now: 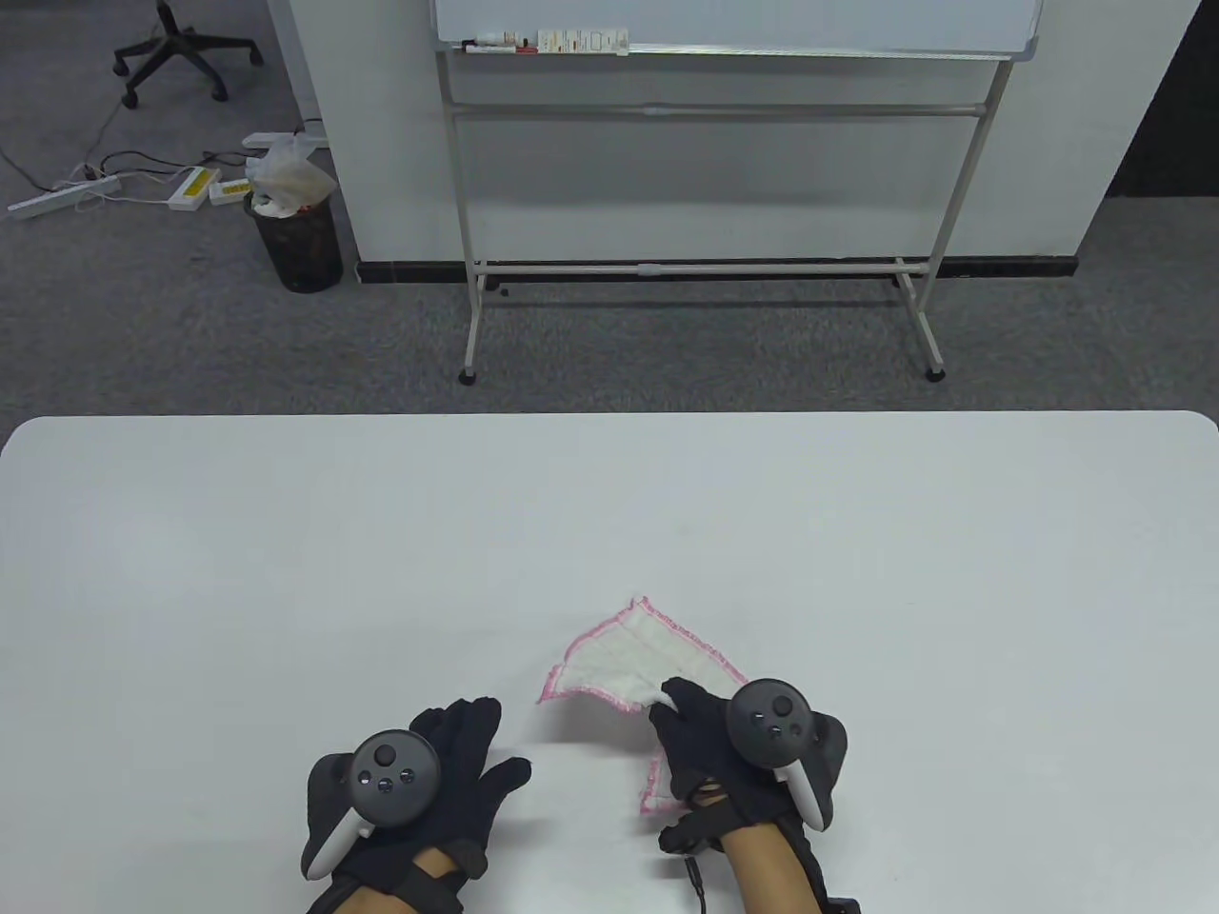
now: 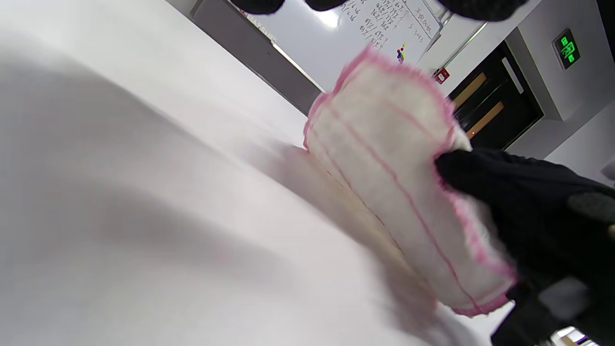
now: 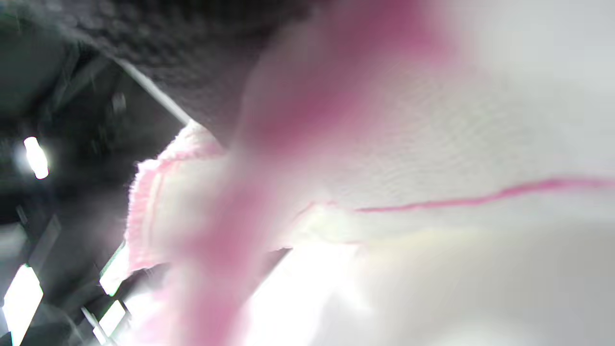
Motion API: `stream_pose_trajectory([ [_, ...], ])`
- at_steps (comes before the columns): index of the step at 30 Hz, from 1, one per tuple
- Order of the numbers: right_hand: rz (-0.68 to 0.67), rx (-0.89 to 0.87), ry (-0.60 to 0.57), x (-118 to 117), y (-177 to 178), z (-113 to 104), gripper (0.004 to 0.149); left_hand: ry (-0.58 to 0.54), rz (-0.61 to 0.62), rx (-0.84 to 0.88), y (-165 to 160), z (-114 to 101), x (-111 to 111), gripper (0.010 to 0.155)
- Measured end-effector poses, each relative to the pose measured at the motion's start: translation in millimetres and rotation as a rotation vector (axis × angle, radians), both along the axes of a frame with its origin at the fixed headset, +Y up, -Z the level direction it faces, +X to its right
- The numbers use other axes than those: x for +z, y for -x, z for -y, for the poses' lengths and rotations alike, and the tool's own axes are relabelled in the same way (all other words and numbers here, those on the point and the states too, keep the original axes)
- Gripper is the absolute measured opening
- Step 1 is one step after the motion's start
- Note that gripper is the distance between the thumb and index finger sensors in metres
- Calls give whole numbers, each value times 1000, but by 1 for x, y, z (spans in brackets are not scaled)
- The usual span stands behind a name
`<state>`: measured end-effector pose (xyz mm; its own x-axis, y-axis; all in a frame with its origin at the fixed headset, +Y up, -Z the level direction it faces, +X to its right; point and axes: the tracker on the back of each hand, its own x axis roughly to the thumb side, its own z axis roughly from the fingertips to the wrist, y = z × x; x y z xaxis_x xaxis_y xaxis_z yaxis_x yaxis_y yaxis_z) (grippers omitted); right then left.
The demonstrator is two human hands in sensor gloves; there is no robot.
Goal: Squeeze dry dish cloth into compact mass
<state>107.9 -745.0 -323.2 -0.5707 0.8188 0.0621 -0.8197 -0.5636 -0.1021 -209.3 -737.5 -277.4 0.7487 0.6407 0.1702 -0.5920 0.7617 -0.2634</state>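
Dish cloth (image 1: 640, 662) soft, nubbly weave; table (image 1: 286, 571) smooth, matt.

Whiteboard (image 1: 733, 24), bin (image 1: 295, 238), grey carpet (image 1: 171, 324)

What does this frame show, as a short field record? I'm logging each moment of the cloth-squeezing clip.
cloth: white dish cloth with pink edging, partly unfolded, one part raised off the table
right hand: grips the cloth's near edge, fingers on the fabric
left hand: fingers spread, apart from the cloth, holds nothing
task state: cloth not yet bunched into a compact mass
background: whiteboard stand and waste bin on the floor beyond the table
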Motion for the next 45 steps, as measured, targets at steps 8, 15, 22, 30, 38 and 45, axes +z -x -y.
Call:
stream_pose_trajectory([
  [8, -141, -536, -10, 11, 2, -7, 48, 174, 53, 284, -9, 7, 4, 78],
  [15, -510, -871, 105, 22, 47, -9, 48, 490, 142, 821, -21, 23, 9, 92],
  [22, -757, -1066, 319, 35, 96, 2, 49, 489, 234, 1148, -28, 24, 8, 87],
  [30, -656, -830, 267, 35, 89, -7, 49, 244, 17, 1072, -5, 18, 1, 63],
  [38, -473, -377, -92, 42, 68, -35, 63, 17, -156, 1036, 7, 5, 3, 54],
  [45, -422, 37, -483, 65, 72, -69, 80, -102, -208, 796, 13, -4, 6, 55],
])
